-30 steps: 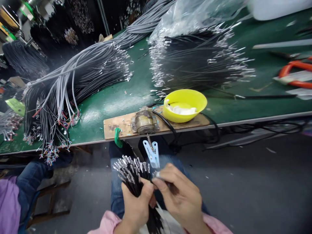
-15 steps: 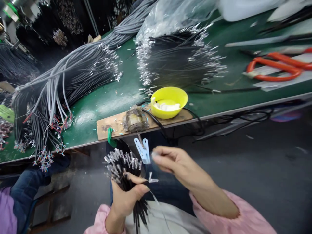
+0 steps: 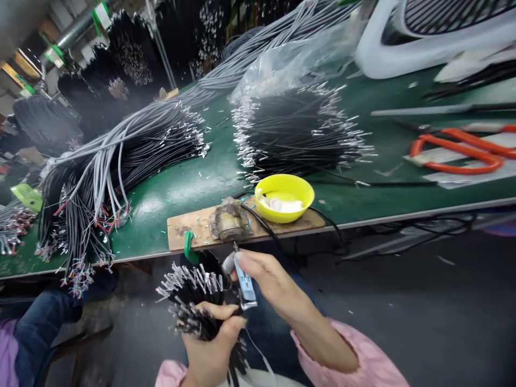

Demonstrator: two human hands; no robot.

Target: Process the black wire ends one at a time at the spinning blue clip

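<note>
My left hand (image 3: 212,344) is wrapped round a bundle of short black wires (image 3: 193,298) with silver terminals fanning out at the top. My right hand (image 3: 264,279) is up beside the bundle's right side, its fingers pinched on a pale blue clip (image 3: 244,282) that hangs under the bench edge. Just above, a wooden board (image 3: 193,230) lies along the front edge of the green bench (image 3: 193,183), with a taped metal block (image 3: 229,223) on it and a green clamp (image 3: 187,246) holding it.
A yellow bowl (image 3: 284,198) with white bits sits on the board's right end. Stacks of black terminal wires (image 3: 298,129) and grey cables (image 3: 121,145) cover the bench. Orange-handled scissors (image 3: 455,153) lie at right. Another person's knee (image 3: 40,322) shows at lower left.
My right hand left the bundle, rose to the right, then came back left and closed on the blue clip. The left hand kept its grip on the bundle. The view tilted upward.
</note>
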